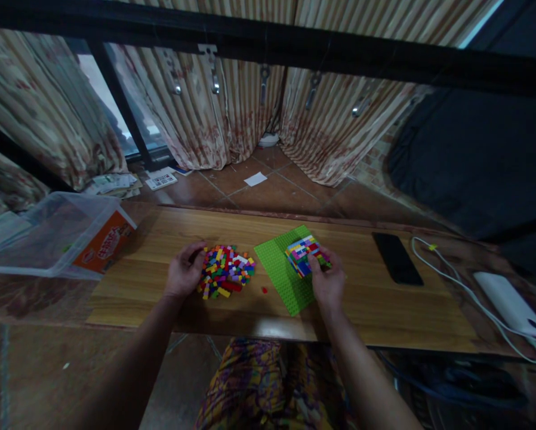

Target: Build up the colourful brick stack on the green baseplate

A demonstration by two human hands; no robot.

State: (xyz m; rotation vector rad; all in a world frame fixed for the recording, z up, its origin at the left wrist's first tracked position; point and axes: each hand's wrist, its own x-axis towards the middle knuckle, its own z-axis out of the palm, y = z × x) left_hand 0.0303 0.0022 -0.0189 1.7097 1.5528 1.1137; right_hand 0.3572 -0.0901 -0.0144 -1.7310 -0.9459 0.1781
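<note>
The right hand (pixel 327 280) pinched the multicoloured brick block (pixel 302 253) on the green baseplate (pixel 280 276), whose long axis ran from near-centre away to the right, while the left hand (pixel 184 270), fingers curled, touched the loose brick pile (pixel 225 272) just left of it on the bench (pixel 384 304).

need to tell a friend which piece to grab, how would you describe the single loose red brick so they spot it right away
Start at the long wooden table and find the green baseplate near its middle. Just left of the plate's near corner, between it and the pile of mixed coloured bricks by the left hand, lies one tiny red brick. It sits alone on bare wood, touching neither the pile nor the plate.
</note>
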